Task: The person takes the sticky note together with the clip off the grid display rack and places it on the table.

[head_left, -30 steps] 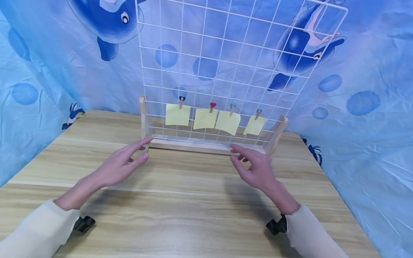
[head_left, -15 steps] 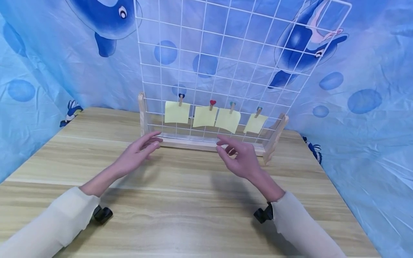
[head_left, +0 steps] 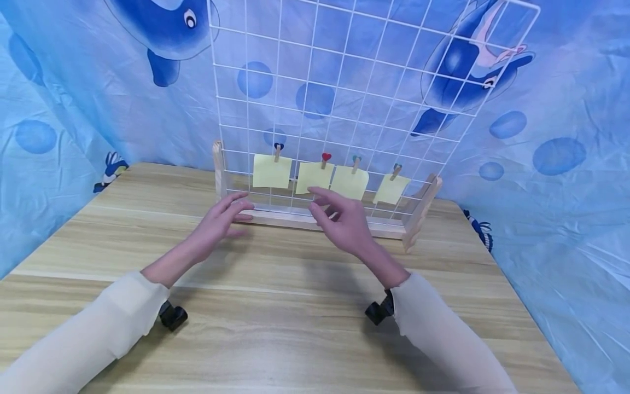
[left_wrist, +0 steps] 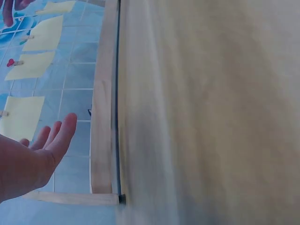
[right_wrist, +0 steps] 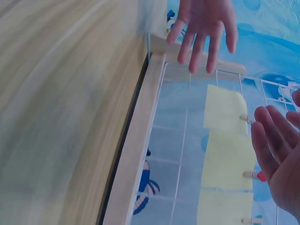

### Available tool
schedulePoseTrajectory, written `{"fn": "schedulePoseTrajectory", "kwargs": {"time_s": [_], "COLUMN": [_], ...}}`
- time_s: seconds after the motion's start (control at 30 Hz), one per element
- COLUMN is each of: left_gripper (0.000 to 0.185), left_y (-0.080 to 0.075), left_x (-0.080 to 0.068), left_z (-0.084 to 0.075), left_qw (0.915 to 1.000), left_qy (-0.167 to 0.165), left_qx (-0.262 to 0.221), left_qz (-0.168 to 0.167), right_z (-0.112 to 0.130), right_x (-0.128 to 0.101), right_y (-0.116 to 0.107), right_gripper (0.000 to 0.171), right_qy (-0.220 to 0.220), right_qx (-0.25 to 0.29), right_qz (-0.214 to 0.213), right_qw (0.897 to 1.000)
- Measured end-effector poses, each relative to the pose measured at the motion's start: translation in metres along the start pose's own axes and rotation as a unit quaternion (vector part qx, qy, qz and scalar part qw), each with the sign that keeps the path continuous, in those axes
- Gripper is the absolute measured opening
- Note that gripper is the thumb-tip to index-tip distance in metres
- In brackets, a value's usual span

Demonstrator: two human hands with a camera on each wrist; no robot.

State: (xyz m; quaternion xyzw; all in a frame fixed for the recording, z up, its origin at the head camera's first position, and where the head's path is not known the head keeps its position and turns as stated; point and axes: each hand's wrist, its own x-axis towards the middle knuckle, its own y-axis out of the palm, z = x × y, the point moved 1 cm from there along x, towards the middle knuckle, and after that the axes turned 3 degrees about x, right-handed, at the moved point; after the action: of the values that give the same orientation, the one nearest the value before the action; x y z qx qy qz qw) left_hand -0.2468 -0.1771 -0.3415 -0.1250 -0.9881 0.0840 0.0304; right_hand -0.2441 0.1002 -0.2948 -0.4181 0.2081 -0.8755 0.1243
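1. This is a staged recording set, not a lived-in room: blue dolphin-print cloth (head_left: 98, 104) drapes the back and both sides.
2. A wood-grain worktop (head_left: 275, 306) fills the enclosed space.
3. A white wire grid panel (head_left: 344, 82) in a wooden stand (head_left: 315, 221) carries 4 yellow notes (head_left: 272, 171) pegged in a row, like a memo-board prop.

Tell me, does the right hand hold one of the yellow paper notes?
No, the right hand hovers open before the yellow paper notes, touching none.
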Motion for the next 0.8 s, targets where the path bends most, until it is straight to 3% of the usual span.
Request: {"fn": "schedulePoseTrajectory", "kwargs": {"time_s": [0.2, 0.37, 0.8], "left_gripper": [0.069, 0.072, 0.073], "left_y": [0.000, 0.001, 0.005], "left_x": [0.010, 0.016, 0.029], "left_z": [-0.002, -0.004, -0.008], "left_qw": [0.9985, 0.9969, 0.9890], "left_qy": [-0.018, -0.031, -0.039], "left_qx": [-0.052, -0.071, -0.142], "left_qz": [-0.006, 0.006, 0.012], "right_z": [0.005, 0.008, 0.000], "right_x": [0.024, 0.042, 0.084], "right_y": [0.013, 0.022, 0.041], "right_gripper": [0.035, 0.042, 0.055], "right_qy": [0.085, 0.163, 0.267], "right_qx": [0.052, 0.098, 0.155], "right_qz": [0.018, 0.026, 0.028], "right_qw": [0.995, 0.981, 0.951]}}
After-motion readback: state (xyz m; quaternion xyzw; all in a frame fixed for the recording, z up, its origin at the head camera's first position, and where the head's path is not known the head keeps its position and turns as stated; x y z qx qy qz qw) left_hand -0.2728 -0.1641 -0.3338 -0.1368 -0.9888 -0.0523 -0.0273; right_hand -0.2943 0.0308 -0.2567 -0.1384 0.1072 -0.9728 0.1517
